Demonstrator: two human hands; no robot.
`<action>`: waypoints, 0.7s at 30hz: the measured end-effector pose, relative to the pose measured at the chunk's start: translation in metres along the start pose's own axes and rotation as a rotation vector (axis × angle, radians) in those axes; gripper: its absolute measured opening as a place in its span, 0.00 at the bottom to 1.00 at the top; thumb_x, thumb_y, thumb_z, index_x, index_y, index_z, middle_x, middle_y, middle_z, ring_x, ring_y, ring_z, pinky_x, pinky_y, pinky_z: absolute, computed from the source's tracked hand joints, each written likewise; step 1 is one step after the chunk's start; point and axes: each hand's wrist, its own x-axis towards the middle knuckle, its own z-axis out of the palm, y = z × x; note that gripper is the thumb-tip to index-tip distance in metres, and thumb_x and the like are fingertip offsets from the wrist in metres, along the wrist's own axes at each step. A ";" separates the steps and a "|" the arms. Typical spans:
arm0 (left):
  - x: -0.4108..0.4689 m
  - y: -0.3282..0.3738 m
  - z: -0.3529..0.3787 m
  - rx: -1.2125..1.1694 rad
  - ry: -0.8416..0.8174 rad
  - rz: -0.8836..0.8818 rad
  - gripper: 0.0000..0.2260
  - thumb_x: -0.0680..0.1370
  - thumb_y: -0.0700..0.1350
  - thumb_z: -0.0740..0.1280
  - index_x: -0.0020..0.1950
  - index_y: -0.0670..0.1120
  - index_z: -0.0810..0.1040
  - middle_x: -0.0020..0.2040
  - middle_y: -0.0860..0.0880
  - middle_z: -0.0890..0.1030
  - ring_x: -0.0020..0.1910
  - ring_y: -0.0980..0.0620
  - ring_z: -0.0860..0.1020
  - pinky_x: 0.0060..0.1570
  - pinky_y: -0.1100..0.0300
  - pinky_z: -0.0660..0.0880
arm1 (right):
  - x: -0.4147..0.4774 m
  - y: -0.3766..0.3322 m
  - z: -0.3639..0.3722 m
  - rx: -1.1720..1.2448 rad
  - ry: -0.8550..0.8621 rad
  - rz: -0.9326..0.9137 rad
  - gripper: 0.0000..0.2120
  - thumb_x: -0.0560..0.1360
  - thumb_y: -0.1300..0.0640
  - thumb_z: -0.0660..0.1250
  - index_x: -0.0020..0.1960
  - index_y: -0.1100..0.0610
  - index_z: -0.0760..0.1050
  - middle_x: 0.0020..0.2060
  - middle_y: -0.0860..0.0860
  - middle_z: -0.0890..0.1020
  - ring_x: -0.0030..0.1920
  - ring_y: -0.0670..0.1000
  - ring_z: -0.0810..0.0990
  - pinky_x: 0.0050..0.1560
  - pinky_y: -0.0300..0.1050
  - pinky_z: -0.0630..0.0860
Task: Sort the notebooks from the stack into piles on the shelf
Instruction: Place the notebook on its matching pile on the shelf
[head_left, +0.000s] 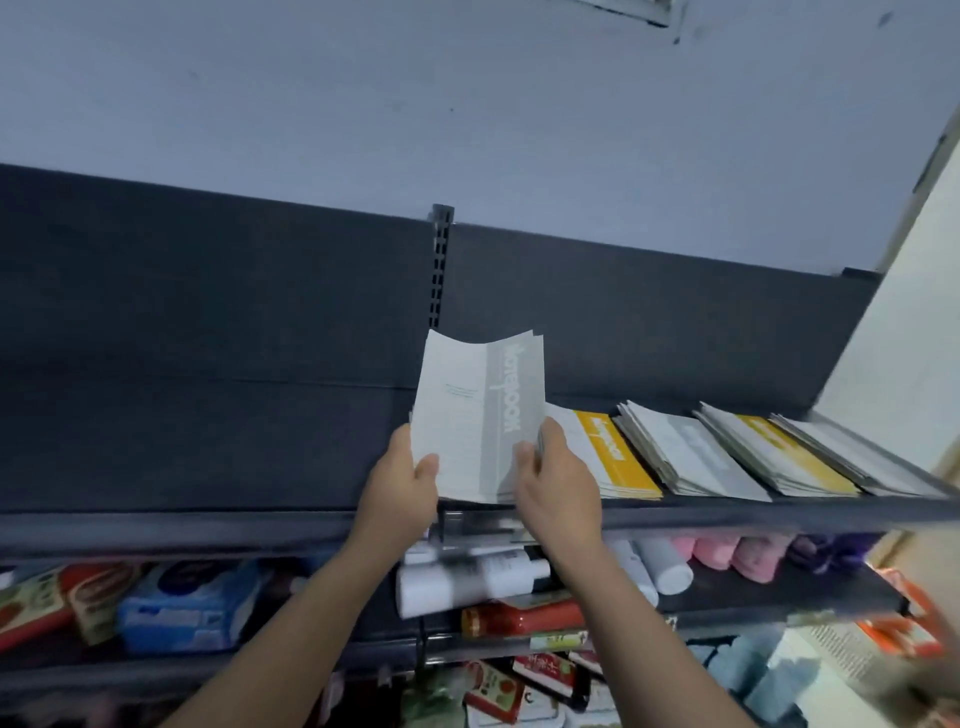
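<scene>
Fingers (428, 464) of our left hand (408, 488) pinch the left edge of a grey notebook (467, 415): the thumb lies on the front cover, while the rest are hidden behind it. Our right hand (558, 483) grips the opposite edge, its thumb pressed on the grey band with the white "notebook" lettering and the other fingers curled round the side, where we see the edges of more sheets or covers. We hold the notebook nearly upright above the top shelf (208, 525), its upper corners bending slightly towards the dark back panel (208, 312). We cannot tell whether its lower edge touches the shelf. Just to its right, four piles lie side by side on the same shelf: a yellow-banded pile (613, 457) next to our right hand, then a grey-banded pile (691, 452), a second yellow-banded pile (795, 457) and a pale pile (872, 457) at the far end. On the shelf below we see white bottles (467, 577) lying on their sides, pink packs (727, 551) further right, and a blue pack (187, 608) beside red packets (78, 592) on the left, all blurred.
</scene>
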 end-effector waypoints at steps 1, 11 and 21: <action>0.002 0.005 0.012 0.004 -0.018 -0.009 0.16 0.83 0.42 0.55 0.70 0.47 0.64 0.60 0.49 0.76 0.52 0.50 0.76 0.51 0.54 0.74 | 0.003 0.011 -0.007 -0.004 0.011 0.011 0.12 0.81 0.53 0.53 0.60 0.60 0.65 0.31 0.49 0.68 0.36 0.57 0.70 0.35 0.49 0.65; 0.038 0.043 0.126 0.082 -0.187 0.004 0.12 0.83 0.45 0.53 0.65 0.50 0.68 0.53 0.47 0.78 0.42 0.48 0.75 0.44 0.54 0.72 | 0.041 0.106 -0.063 -0.044 0.113 0.115 0.06 0.81 0.53 0.54 0.53 0.55 0.65 0.39 0.55 0.78 0.41 0.60 0.76 0.38 0.50 0.68; 0.086 0.069 0.226 0.186 -0.346 0.097 0.12 0.81 0.44 0.55 0.63 0.48 0.69 0.56 0.51 0.77 0.47 0.50 0.77 0.47 0.53 0.76 | 0.097 0.197 -0.092 -0.172 0.156 0.265 0.06 0.82 0.54 0.53 0.53 0.56 0.65 0.38 0.52 0.75 0.38 0.56 0.71 0.37 0.48 0.65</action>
